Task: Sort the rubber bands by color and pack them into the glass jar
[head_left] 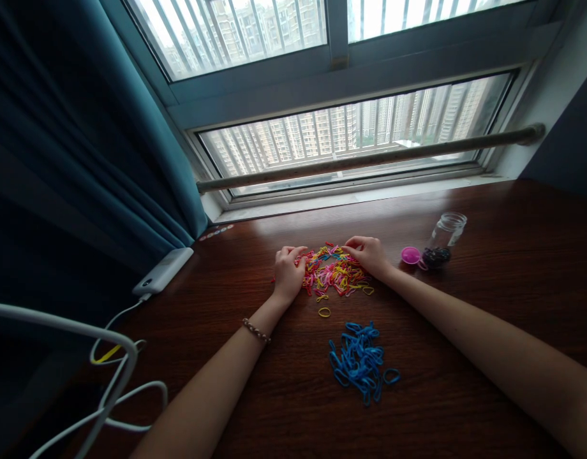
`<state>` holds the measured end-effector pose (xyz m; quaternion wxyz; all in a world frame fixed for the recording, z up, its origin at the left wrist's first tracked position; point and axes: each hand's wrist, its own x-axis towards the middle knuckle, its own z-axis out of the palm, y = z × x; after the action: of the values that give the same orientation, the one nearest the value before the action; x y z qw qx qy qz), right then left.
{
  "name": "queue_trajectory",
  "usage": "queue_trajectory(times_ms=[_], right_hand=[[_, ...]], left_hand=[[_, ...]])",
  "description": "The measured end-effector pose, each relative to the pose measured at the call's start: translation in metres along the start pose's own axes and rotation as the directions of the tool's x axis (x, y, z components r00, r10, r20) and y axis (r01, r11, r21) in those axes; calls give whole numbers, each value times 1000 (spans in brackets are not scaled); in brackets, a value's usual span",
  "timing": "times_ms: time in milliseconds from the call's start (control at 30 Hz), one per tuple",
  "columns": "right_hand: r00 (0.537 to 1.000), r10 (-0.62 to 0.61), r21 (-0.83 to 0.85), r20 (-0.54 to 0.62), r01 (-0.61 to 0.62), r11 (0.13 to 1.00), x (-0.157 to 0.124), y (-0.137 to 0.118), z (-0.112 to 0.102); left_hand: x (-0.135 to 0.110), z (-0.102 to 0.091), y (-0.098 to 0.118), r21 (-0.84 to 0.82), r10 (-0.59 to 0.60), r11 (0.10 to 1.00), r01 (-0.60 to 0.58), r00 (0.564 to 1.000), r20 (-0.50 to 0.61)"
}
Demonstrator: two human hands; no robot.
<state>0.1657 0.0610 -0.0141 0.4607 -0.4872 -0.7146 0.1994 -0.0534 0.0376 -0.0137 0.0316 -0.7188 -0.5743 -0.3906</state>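
A loose pile of small rubber bands (336, 274), mostly red, pink and yellow with a few blue ones, lies between my two hands. My left hand (288, 274) rests at the pile's left edge, with its thumb and fingers apart. At the upper right edge, my right hand (369, 255) has its thumb and forefinger together on a rubber band, whose colour is hard to make out. Nearer to me is a separate heap of blue rubber bands (360, 360), with one blue loop (391, 376) beside it. A single yellow rubber band (325, 312) lies between the heaps.
To the right stands a clear jar (444, 239) with dark bands in its bottom, next to a pink lid (411, 255). A white power bank (163, 271) with a cable lies at the left by the blue curtain (145, 140). A window rail (370, 159) runs behind the wooden table (504, 268).
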Motion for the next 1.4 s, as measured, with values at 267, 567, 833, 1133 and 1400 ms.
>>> queue_trajectory(times_ms=[267,567,833,1133,1400], right_hand=[[991,-44,-177,123,65,982,-1,5,4],[1000,-8,-26,22,9,1000,1,3,2],[999,-13,-26,-33,12,1000,0,-1,-1],[997,56,82,-45,-52,995,0,5,5],[992,-24,-95,-124,12,995,-2,1,3]], left_hand=[[-3,-2,9,124,16,992,-25,997,80],[1,0,3,31,-53,998,49,990,130],[1,1,-1,-40,-81,996,85,993,84],[0,-1,1,-147,-84,985,89,996,41],[1,0,0,-205,-43,978,46,999,20]])
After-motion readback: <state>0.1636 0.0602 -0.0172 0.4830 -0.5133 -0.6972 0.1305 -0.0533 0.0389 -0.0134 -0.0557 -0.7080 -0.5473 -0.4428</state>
